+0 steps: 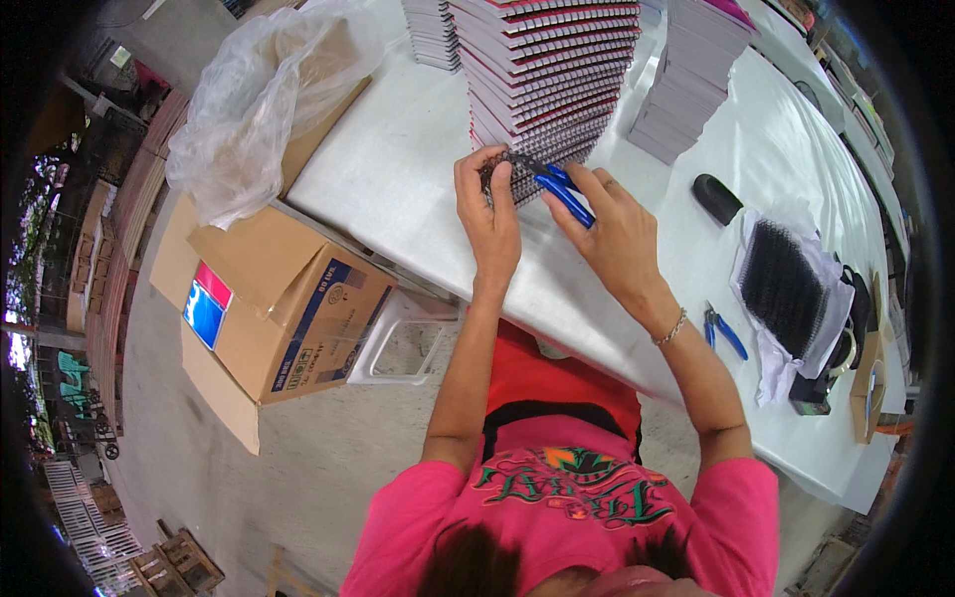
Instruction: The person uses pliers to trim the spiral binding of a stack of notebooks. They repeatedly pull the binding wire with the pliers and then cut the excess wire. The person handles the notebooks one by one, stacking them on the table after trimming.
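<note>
A tall stack of spiral-bound books (547, 70) stands on the white table, its rows of coils facing me. At the stack's near end, my left hand (489, 229) pinches a black spiral coil (487, 177) between thumb and fingers. My right hand (619, 239) is closed around blue-handled cutting pliers (565, 203). Their dark jaws reach to the coil beside my left fingertips. Whether the jaws have closed on the wire cannot be made out. Part of the coil is hidden by my left fingers.
On the white table (388, 189) are another paper stack (691, 85), a black oblong object (717, 199), a second blue pliers (727, 332) and black coils (784, 284) on white wrapping. Left of the table are an open cardboard box (298, 318) and a clear plastic bag (249, 119).
</note>
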Available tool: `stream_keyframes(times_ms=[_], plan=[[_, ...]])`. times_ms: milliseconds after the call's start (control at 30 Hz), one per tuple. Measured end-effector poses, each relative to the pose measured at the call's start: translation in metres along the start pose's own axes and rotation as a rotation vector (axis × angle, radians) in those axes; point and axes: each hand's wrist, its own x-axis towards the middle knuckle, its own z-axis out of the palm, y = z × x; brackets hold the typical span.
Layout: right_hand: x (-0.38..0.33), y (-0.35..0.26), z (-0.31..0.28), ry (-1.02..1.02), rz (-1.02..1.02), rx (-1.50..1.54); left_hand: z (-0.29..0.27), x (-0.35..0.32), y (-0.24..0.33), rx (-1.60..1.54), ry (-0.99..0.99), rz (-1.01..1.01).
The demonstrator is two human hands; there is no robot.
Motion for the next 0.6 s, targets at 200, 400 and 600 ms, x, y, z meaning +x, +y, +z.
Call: stream_keyframes(times_ms=[200,400,600], plan=[[-0.007,-0.001,-0.005,-0.045,0.079,0.086,-0.001,-0.003,0.008,-0.063,0.011,-0.078],[-0.015,0.007,0.001,0.004,0.019,-0.002,0.002,-0.003,0.012,-0.204,0.046,-0.102],[-0.011,0.007,0.008,0.003,0.001,-0.006,-0.004,-0.006,0.008,-0.169,-0.022,-0.097]])
